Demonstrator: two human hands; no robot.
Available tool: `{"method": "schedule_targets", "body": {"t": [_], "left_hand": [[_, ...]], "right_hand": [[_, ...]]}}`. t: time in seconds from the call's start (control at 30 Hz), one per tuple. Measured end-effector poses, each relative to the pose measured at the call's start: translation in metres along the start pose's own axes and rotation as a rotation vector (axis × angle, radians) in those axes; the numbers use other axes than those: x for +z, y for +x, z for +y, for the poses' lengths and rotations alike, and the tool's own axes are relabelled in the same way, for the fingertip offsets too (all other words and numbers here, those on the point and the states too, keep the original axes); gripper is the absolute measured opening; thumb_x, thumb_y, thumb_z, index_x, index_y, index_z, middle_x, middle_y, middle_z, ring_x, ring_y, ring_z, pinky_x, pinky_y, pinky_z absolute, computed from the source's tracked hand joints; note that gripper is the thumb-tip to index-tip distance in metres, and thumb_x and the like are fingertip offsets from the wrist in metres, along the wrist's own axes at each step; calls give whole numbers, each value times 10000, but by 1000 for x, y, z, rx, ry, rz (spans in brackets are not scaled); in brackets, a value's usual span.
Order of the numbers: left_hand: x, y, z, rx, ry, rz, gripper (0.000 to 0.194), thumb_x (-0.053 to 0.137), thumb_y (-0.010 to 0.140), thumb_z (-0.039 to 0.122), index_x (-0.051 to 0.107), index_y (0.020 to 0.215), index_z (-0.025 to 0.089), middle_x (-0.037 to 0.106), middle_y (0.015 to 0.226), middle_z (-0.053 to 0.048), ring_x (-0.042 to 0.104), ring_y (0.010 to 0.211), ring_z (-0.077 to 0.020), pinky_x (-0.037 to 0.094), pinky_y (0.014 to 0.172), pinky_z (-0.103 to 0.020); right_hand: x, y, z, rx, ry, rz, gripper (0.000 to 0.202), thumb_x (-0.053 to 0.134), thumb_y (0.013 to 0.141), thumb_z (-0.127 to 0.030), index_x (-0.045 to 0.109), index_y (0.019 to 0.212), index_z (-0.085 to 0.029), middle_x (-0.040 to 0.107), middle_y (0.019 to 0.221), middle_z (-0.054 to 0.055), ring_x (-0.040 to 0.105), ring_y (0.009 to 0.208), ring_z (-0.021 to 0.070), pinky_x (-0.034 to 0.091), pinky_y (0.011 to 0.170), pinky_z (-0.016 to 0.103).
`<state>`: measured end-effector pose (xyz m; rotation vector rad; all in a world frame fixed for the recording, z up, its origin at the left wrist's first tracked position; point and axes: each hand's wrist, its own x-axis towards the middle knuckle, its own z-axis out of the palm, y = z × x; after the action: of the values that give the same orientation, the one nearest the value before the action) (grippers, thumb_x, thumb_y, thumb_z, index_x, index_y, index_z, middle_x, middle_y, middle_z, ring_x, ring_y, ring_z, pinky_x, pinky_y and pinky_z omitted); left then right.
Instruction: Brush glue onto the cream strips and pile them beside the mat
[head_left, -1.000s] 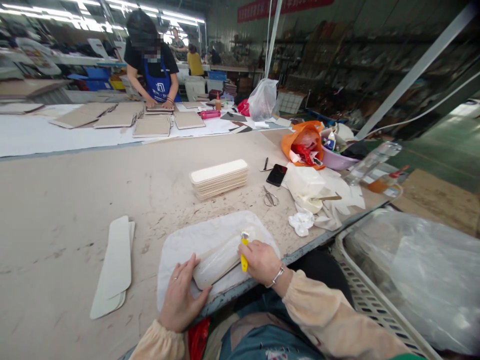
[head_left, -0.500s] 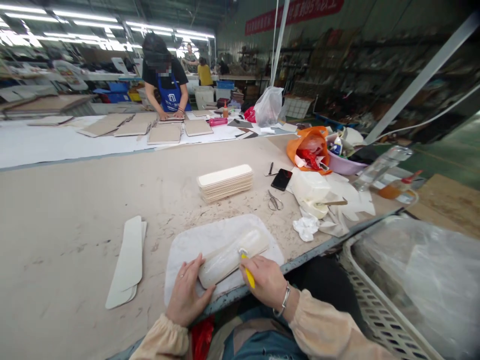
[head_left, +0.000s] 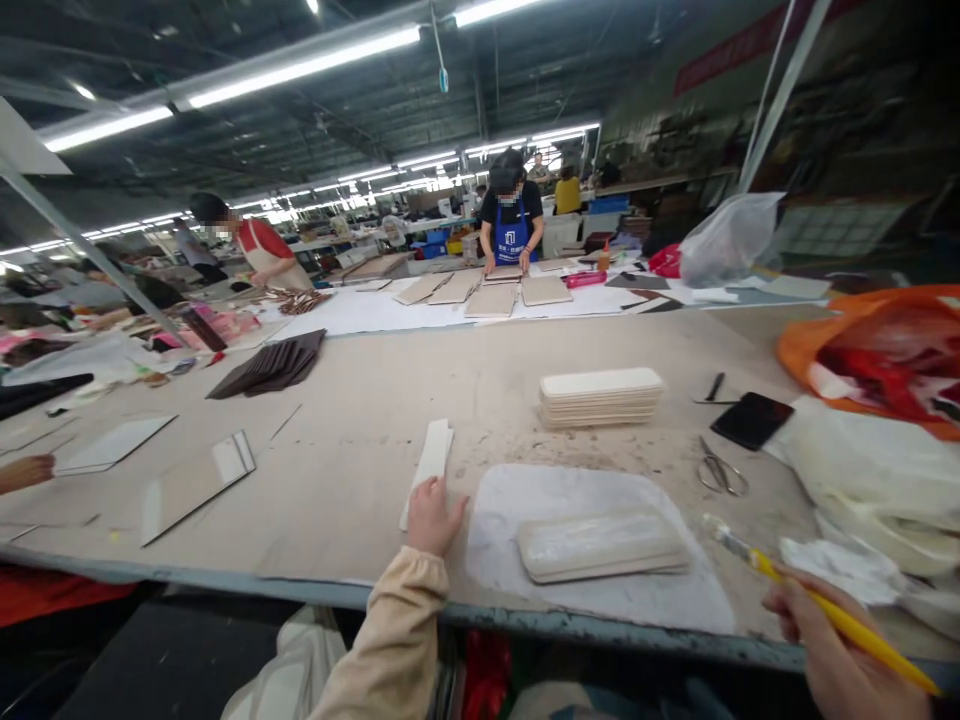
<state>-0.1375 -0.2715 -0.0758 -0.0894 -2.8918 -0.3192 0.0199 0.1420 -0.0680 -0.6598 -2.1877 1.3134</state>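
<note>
My left hand (head_left: 433,518) lies over the lower part of a few long white rounded strips (head_left: 430,455), its thumb spread out to the right; the fingertips are partly hidden. My right hand (head_left: 832,640) is closed round the yellow handle of a glue brush (head_left: 765,562), whose whitish bristles point left above the table. Between my hands, a strip with a wet, shiny top (head_left: 600,540) lies on a white sheet (head_left: 495,510), and another edge shows beneath it. Behind the sheet stands a neat stack of similar strips (head_left: 600,398).
To the right are scissors (head_left: 721,468), a black phone (head_left: 752,420), crumpled white paper (head_left: 836,570) and an orange bag (head_left: 810,345). Grey boards (head_left: 199,485) and dark sheets (head_left: 274,365) lie left. A co-worker's hand (head_left: 28,473) shows at the left edge; another person (head_left: 512,215) works across the table.
My left hand has left the glossy strip and moved to the white strips at the left. My right hand has lifted the brush off and carried it right. The view has turned left.
</note>
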Motion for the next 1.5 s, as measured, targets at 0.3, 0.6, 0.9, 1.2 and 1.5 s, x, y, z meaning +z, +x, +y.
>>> {"method": "schedule_targets", "body": {"t": [0.3, 0.6, 0.9, 1.2, 1.5], "left_hand": [[-3, 30, -31, -66, 188, -239, 353, 486, 784, 382, 649, 858, 78, 643, 977, -201, 599, 972, -298, 421, 869, -396], [-28, 47, -44, -86, 184, -320, 356, 314, 845, 252, 626, 695, 167, 703, 843, -143, 664, 793, -244, 444, 660, -318], [-82, -10, 14, -22, -649, -149, 337, 517, 763, 527, 617, 897, 234, 673, 700, -4, 629, 658, -187, 490, 671, -278], [-53, -97, 113, -14, -1064, -781, 345, 500, 816, 507, 613, 819, 181, 581, 615, 16, 522, 432, -95, 405, 439, -208], [-30, -77, 109, -168, -1071, -912, 372, 605, 721, 495, 588, 846, 145, 544, 571, 43, 496, 404, -78, 357, 416, -197]], "right_hand": [[-5, -11, 3, 20, 45, 58, 387, 538, 777, -556, 595, 970, -226, 610, 758, 40, 560, 631, 197, 502, 615, 361], [2, -10, 20, -70, 211, 54, 341, 587, 810, -448, 612, 1058, -217, 662, 825, 51, 584, 591, 168, 537, 533, 281], [17, -13, -13, -30, 498, 7, 203, 552, 865, -405, 573, 990, -246, 617, 1123, 76, 646, 903, 206, 546, 771, 365], [31, -36, -33, 265, 760, -251, 328, 633, 803, -424, 414, 993, -271, 498, 1313, 70, 631, 970, 209, 540, 773, 359], [37, -15, -9, 101, 418, -132, 393, 718, 707, -385, 417, 919, -249, 632, 923, 17, 583, 697, 161, 477, 594, 279]]}}
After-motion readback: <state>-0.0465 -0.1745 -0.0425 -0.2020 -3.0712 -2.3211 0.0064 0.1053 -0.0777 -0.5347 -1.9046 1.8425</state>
